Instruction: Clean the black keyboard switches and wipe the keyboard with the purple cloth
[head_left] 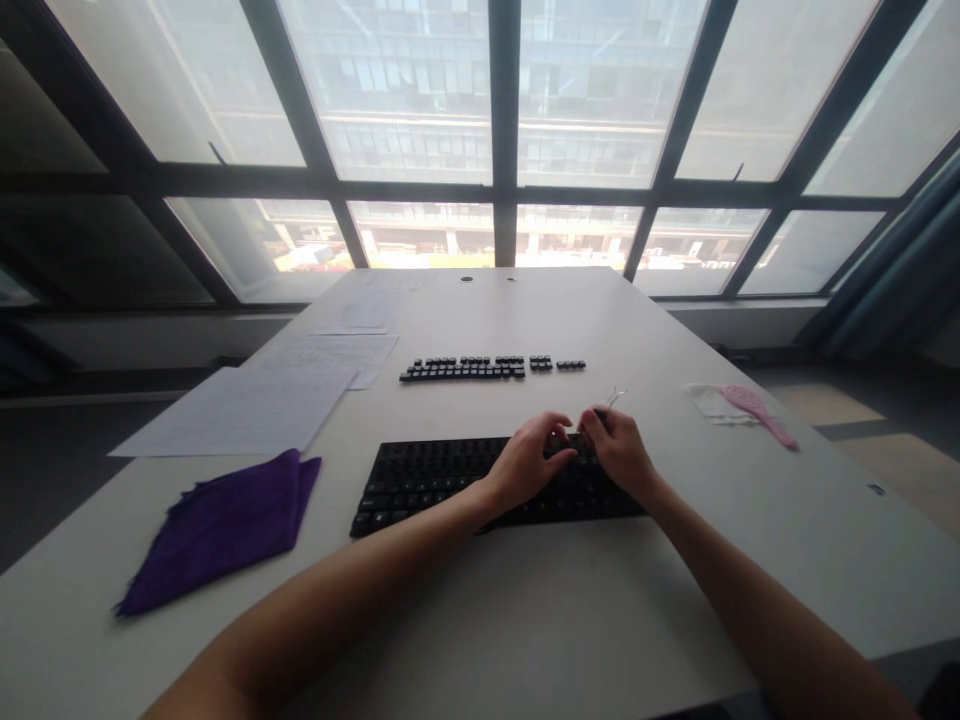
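A black keyboard (427,475) lies near the front of the white table, with keycaps along its left part. My right hand (619,450) is closed over its right half, gripping a keycap puller (615,397) with thin wire prongs pointing up and away. Just left of it, my left hand (532,458) hovers at the keyboard's upper edge. Its thumb and fingers are curved and apart, with nothing visible between them. Both hands and forearms hide much of the keyboard's right side. Beyond it, loose black keycaps (465,370) stand lined up in rows and small groups.
A folded purple cloth (225,530) lies left of the keyboard. Behind it, sheets of paper (240,410) spread along the table's left side. At the right, a pink hairbrush-shaped item (757,412) rests partly on a clear wrapper (709,402). Large windows stand behind the table (570,620).
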